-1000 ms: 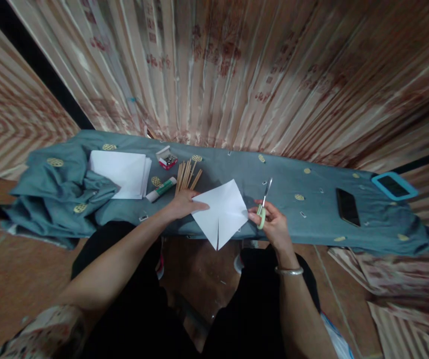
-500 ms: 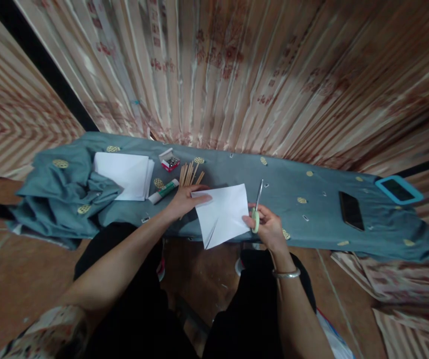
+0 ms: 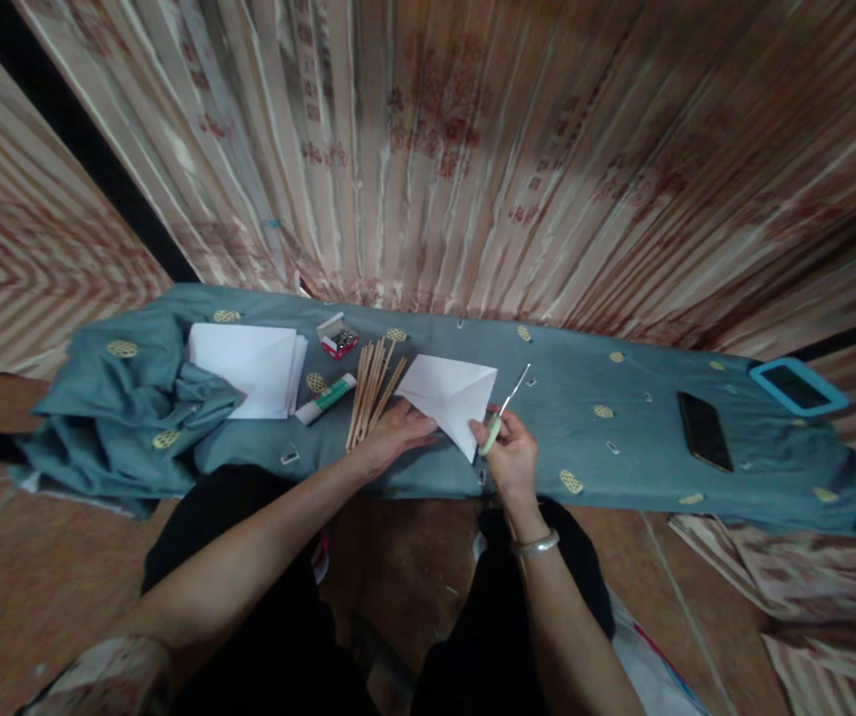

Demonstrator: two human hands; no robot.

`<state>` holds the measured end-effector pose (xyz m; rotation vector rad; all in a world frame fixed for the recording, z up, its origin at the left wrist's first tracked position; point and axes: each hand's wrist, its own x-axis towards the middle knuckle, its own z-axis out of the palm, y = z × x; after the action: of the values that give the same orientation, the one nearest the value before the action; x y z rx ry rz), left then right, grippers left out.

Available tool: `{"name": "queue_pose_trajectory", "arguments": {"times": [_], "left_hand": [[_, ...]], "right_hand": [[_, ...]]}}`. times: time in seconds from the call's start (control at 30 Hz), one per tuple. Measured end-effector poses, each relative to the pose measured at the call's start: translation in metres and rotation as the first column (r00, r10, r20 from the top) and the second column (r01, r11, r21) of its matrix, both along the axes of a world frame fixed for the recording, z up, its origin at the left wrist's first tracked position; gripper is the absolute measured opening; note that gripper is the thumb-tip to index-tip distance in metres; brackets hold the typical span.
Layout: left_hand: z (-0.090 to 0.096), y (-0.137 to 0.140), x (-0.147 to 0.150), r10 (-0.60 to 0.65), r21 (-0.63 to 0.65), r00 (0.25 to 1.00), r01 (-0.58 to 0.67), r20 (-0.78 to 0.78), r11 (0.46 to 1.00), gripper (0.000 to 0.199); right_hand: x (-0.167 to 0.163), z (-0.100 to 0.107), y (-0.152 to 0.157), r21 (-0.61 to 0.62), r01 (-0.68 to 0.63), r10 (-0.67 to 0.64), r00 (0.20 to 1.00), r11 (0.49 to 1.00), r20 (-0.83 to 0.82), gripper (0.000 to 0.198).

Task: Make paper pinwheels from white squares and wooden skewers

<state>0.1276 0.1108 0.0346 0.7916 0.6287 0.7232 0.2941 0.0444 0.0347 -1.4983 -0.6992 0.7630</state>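
A white sheet of paper (image 3: pixel 448 390), creased and partly folded over, lies tilted in front of me above the cloth. My left hand (image 3: pixel 398 436) grips its lower left edge, with thumb and fingers close together there. Scissors (image 3: pixel 508 400) with pale green handles sit in my right hand (image 3: pixel 508 449), blades pointing up and away to the right. The thumb of that same hand also touches the paper's right edge. Several thin wooden sticks (image 3: pixel 375 390) lie just beyond my left hand, and a glue stick (image 3: pixel 325 400) rests left of them.
A stack of white paper (image 3: pixel 245 368) lies at the left, partly under bunched cloth. Behind the glue stick is an open small box (image 3: pixel 338 336) of metal bits. A phone (image 3: pixel 703 430) and a blue-framed tablet (image 3: pixel 798 386) lie far right on the green cloth (image 3: pixel 643 447).
The paper has moved up and away from the table's front edge and shows a folded, pointed shape. My left hand has slid to its lower edge, uncovering the sticks; my right hand moved left with the scissors.
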Motion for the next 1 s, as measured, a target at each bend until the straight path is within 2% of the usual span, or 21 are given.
{"name": "queue_pose_trajectory", "arguments": {"times": [0.2,0.43,0.57,0.7,0.83,1.0], "left_hand": [[-0.003,-0.004,0.007,0.151,-0.046,0.988,-0.152,-0.008,0.987,0.048],[-0.004,0.001,0.006,0.251,-0.055,0.963,-0.257,-0.094,0.965,0.050],[-0.008,0.006,0.006,0.307,0.019,0.943,-0.307,-0.126,0.952,0.048],[-0.010,0.010,0.005,0.417,0.174,0.894,-0.389,-0.166,0.904,0.042],[-0.006,0.016,0.003,0.415,0.295,0.889,-0.351,-0.192,0.889,0.035],[-0.001,0.027,-0.003,0.415,0.313,0.884,-0.340,-0.214,0.887,0.037]], "right_hand": [[-0.014,-0.001,0.006,0.009,-0.038,0.039,0.996,0.999,-0.079,0.051],[-0.015,-0.003,0.012,0.014,-0.032,0.033,0.991,0.999,-0.126,0.049],[-0.017,-0.007,0.013,0.015,-0.058,0.059,0.992,0.998,-0.109,0.047],[-0.021,-0.009,0.013,0.011,-0.076,0.076,0.992,0.997,-0.100,0.047],[-0.027,-0.006,0.012,0.021,-0.141,0.143,0.983,0.990,-0.113,0.043],[-0.030,0.002,0.004,0.015,-0.274,0.274,0.955,0.962,-0.112,0.043]]}}
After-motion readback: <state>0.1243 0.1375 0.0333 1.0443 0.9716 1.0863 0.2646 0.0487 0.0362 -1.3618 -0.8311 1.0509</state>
